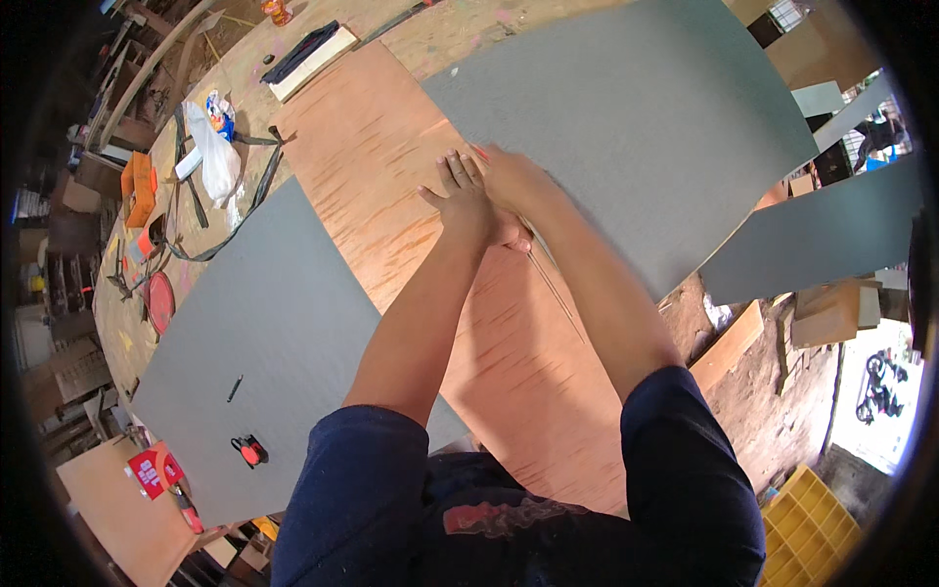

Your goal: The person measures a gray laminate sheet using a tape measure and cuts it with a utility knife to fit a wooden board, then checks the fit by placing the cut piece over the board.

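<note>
Head view: a long reddish-brown wooden sheet [362,166] slants from upper left to lower right between flat grey panels [626,127]. The left hand [460,201] lies spread on it; whether the right hand [509,181] grips anything is unclear.

Red label [149,474] with white characters, over tan board [108,504], lower left

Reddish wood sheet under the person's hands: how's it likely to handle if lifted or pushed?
Probably a bit bendy if lifted by one end: the reddish wood sheet looks thin for its length. Unlikely to roll or tip, being broad and flat. Might splinter at the edges, judging by its streaky grain.
</note>
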A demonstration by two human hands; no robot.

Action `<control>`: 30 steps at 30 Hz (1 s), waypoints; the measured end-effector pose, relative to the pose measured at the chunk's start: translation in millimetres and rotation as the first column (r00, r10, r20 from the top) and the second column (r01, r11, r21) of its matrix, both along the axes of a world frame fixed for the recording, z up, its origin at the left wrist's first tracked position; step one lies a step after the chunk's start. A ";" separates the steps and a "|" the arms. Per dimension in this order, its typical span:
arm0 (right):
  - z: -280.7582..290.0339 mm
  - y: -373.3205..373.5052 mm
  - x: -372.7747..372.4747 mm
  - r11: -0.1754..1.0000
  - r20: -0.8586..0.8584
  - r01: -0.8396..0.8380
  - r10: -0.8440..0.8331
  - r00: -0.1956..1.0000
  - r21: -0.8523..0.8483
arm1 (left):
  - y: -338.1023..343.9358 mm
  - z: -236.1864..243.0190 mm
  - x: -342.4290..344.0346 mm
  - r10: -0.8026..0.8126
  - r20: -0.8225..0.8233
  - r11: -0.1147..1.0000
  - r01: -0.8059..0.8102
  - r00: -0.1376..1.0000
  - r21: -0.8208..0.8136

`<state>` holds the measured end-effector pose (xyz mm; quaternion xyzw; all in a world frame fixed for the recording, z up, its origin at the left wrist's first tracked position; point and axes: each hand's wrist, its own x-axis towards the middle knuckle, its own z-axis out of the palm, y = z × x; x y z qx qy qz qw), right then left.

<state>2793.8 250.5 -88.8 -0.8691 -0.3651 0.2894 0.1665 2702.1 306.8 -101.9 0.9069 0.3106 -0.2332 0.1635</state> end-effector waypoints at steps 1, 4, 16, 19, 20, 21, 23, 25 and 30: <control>3.9 -8.8 -5.0 1.000 -0.005 -0.010 0.010 1.000 -0.011 | -1.1 -4.0 -1.5 0.019 -0.002 0.999 -0.019 1.000 0.036; 15.4 -49.8 -18.5 0.998 -0.033 -0.029 0.028 0.999 -0.058 | -3.0 5.0 -1.4 0.005 -0.090 1.000 -0.002 0.996 0.026; 36.0 -225.0 -80.7 0.990 -0.047 0.054 -0.061 0.997 -0.132 | -13.6 32.2 3.1 0.002 -0.134 1.000 -0.003 0.991 -0.008; 39.2 -269.5 -96.9 0.998 0.064 0.014 -0.010 0.998 -0.058 | -14.0 27.2 2.5 0.007 -0.118 1.000 -0.004 0.993 0.024; 46.5 -280.3 -99.5 0.980 -0.028 0.039 -0.045 0.999 -0.193 | -14.4 24.8 2.3 -0.003 -0.115 1.000 0.006 0.993 0.021; 54.6 -288.5 -102.2 0.945 -0.114 0.048 -0.090 0.989 -0.324 | -13.7 23.1 1.9 0.010 -0.120 1.000 -0.007 0.993 0.025; 61.6 -312.4 -109.1 0.951 -0.114 0.063 -0.102 0.988 -0.303 | -13.0 24.2 2.8 0.016 -0.122 1.000 -0.012 0.992 0.028; 67.5 -331.6 -115.5 0.954 -0.111 0.085 -0.121 0.986 -0.287 | -16.2 28.6 5.5 0.008 -0.163 1.000 -0.005 0.987 0.019; 54.1 -354.3 -121.2 0.974 -0.051 0.057 -0.069 0.996 -0.217 | -16.8 30.7 3.3 -0.010 -0.142 1.000 0.009 0.990 -0.008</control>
